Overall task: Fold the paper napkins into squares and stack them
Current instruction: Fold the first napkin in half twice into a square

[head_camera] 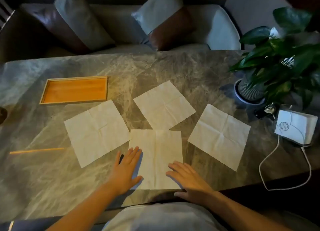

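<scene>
Several white paper napkins lie unfolded and flat on the grey marble table (173, 66). The nearest napkin (159, 154) is right in front of me, with a crease down its middle. My left hand (125, 168) lies flat with straight fingers on its left edge. My right hand (188, 180) lies flat on its lower right corner. Another napkin (97, 132) is to the left, one (164, 105) is behind, and one (220, 135) is to the right. Nothing is held.
An empty wooden tray (74, 89) sits at the back left. A potted plant (277, 62) stands at the right, with a white napkin pack (294, 126) and a white cable (270, 163) in front of it. A sofa with cushions (121, 22) lies beyond the table.
</scene>
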